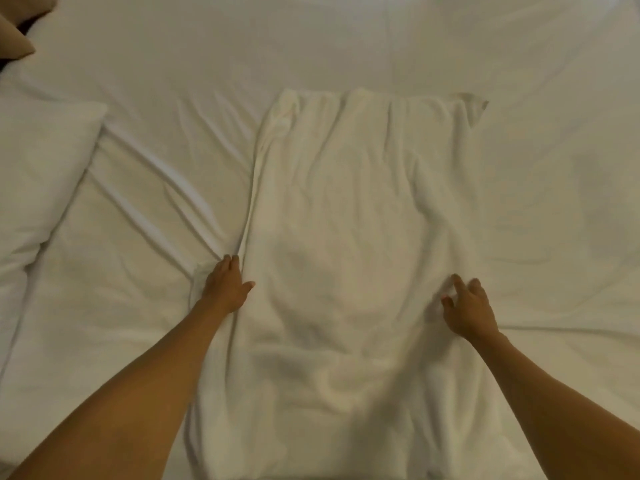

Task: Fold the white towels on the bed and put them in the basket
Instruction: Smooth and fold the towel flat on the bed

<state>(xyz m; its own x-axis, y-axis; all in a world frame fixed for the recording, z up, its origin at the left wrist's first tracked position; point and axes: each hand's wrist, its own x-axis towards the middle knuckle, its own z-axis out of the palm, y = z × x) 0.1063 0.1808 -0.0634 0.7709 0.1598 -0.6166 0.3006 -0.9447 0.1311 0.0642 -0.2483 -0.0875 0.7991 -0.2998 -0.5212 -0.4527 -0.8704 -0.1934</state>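
A long white towel (349, 209) lies spread lengthwise on the bed, its far edge across the middle of the view and its near end running out of the bottom. My left hand (227, 285) rests flat at the towel's left edge, fingers straight and thumb lying on the cloth. On the towel's right edge sits my right hand (467, 308), with fingers spread and touching the fabric. The towel is wrinkled near both hands. No basket is in view.
The white bed sheet (554, 168) stretches all around the towel, creased on the left. A white pillow (38, 168) lies at the left edge. A tan cushion corner (14, 36) shows at the top left.
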